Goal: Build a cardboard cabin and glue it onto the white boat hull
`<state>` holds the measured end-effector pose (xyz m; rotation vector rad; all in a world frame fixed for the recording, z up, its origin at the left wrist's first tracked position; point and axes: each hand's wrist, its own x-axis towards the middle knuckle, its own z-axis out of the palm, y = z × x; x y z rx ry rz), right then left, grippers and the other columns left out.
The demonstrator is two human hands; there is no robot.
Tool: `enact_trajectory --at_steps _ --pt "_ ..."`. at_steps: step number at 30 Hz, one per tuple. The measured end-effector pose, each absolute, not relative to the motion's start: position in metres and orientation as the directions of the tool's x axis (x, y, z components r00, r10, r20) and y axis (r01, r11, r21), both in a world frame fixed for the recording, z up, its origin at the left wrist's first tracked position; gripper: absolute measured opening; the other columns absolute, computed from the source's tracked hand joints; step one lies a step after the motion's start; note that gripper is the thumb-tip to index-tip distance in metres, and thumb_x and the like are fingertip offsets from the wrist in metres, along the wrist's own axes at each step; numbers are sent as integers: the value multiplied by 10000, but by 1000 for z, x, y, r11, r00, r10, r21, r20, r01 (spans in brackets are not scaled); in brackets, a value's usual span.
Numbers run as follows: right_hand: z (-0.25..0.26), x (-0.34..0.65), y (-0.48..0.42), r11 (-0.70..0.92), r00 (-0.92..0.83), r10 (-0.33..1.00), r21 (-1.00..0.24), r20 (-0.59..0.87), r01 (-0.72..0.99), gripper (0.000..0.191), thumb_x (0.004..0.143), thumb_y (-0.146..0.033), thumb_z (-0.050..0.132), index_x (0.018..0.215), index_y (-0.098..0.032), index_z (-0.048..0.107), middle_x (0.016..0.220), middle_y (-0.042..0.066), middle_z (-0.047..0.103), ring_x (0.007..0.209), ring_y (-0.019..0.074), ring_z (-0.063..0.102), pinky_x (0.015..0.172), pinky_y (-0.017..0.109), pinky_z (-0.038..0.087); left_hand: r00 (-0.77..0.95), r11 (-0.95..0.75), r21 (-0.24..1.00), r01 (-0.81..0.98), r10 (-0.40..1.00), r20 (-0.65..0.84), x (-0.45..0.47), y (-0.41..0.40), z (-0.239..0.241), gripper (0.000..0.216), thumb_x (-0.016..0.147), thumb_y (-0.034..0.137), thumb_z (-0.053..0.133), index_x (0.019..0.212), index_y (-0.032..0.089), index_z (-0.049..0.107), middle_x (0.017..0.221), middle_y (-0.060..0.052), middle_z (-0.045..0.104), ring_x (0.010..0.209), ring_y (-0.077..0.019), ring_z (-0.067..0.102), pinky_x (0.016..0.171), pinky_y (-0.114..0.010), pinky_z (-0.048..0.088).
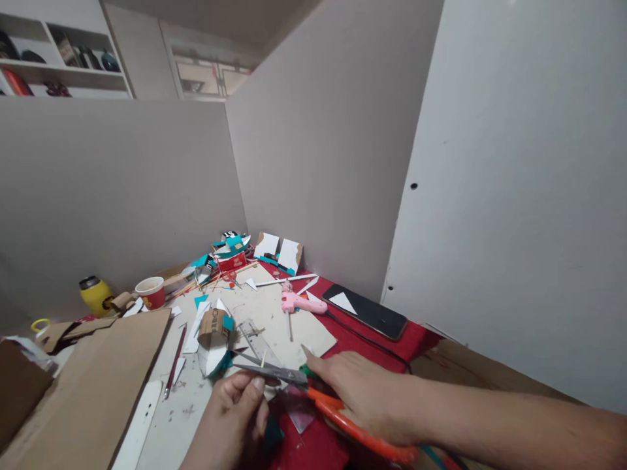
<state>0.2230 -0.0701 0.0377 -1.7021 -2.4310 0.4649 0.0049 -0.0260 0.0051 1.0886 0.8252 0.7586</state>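
My right hand (365, 395) is closed round the orange handles of a pair of scissors (294, 378). The metal blades point left, partly open. My left hand (235, 411) is pinched just under the blades, holding a small thin piece I cannot make out. Just beyond the blades stands a small cardboard and white paper model (214, 339) with teal trim. A clear ruler (255, 339) lies beside it on the grey cutting board (274, 313).
A pink glue gun (298, 302) and a black phone (367, 312) lie on the red table cover at the right. A red pen (174, 362), large cardboard sheets (88, 391), a red cup (151, 292), a yellow flask (95, 294) and paper scraps are at left. Grey partition walls enclose the desk.
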Motion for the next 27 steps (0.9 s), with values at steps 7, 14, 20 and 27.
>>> enact_trajectory --at_steps 7,14,20,27 --pt "41 217 -70 232 -284 957 -430 -61 873 175 822 -316 534 836 -175 636 763 73 676 637 175 585 540 251 342 539 281 934 -220 833 -124 13 -24 15 458 612 553 794 722 135 643 399 117 248 390 -22 159 437 -191 87" --pt "41 220 -43 161 -157 987 -347 40 924 351 871 -418 468 764 -144 659 762 131 700 623 192 598 514 258 300 581 274 947 -167 803 -130 6 -17 9 462 686 601 715 779 158 620 370 77 420 334 -25 216 404 -184 89" --pt "31 241 -33 98 -70 989 -228 127 969 381 863 -468 475 828 -149 679 828 141 723 696 248 665 542 274 311 464 251 944 -213 876 -128 7 -5 2 511 579 604 783 747 137 659 528 -1 583 406 -51 372 440 -193 193" --pt "18 245 -28 67 -32 989 -241 143 968 260 808 -377 555 843 -146 669 794 119 709 677 235 655 541 269 326 296 210 970 -121 940 -167 -4 -2 19 504 566 580 802 820 146 757 505 68 394 459 -44 295 471 -185 222"
